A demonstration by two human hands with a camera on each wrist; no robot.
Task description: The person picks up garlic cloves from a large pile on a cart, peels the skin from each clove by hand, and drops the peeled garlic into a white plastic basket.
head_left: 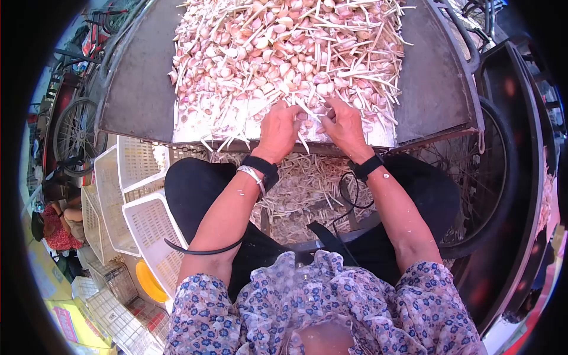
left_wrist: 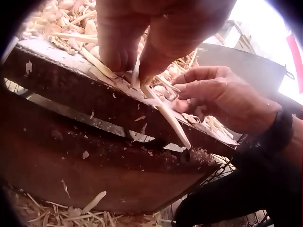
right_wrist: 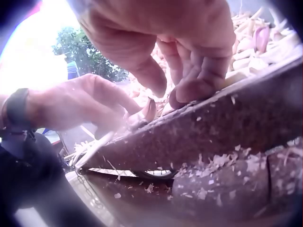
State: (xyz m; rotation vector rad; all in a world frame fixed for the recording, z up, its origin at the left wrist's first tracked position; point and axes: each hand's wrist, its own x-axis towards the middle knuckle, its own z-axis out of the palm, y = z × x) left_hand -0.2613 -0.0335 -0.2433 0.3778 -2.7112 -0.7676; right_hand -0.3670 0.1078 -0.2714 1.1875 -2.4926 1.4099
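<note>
A large heap of garlic cloves [head_left: 254, 56] mixed with dry stalks covers the middle of a metal cart tray [head_left: 435, 89]. At the heap's near edge my left hand [head_left: 278, 131] pinches a pale garlic stalk [left_wrist: 136, 78] between thumb and fingers. A longer stalk [left_wrist: 168, 116] hangs over the rim below it. Close beside is my right hand [head_left: 345, 127], fingers curled down among the cloves, thumb apart from them in the right wrist view; I cannot tell whether it holds anything. One clove [right_wrist: 149, 111] stands at the left hand's fingertips.
White plastic crates [head_left: 151, 228] stand at the left, beside a yellow round thing [head_left: 151, 282]. Stalk litter [head_left: 296, 177] lies below the tray, between the person's knees. A wheel [head_left: 503, 177] is at the right. Another person in red [head_left: 59, 228] sits at far left.
</note>
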